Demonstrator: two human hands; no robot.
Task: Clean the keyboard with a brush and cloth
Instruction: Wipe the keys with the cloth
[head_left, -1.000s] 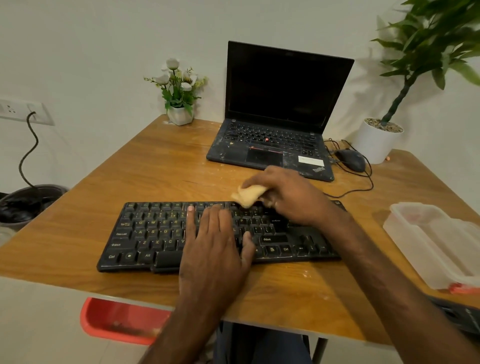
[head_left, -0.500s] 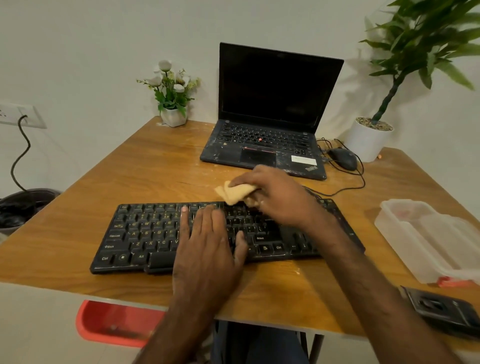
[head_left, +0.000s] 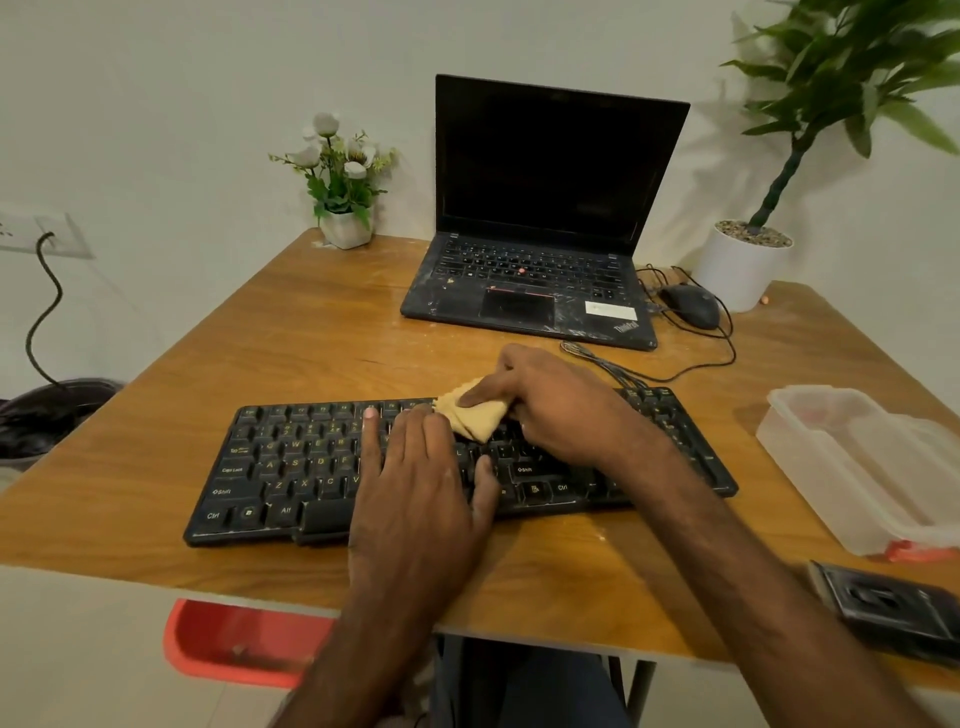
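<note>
Now the right hand (head_left: 561, 410) pinches a tan cloth (head_left: 475, 415) against the black keyboard's (head_left: 291, 467) upper rows. Just beside it, the left hand (head_left: 421, 483) lies flat on the keys, fingers straight.

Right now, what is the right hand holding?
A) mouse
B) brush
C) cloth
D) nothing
C: the right hand pinches a folded tan cloth against the top rows of the keyboard.
</note>
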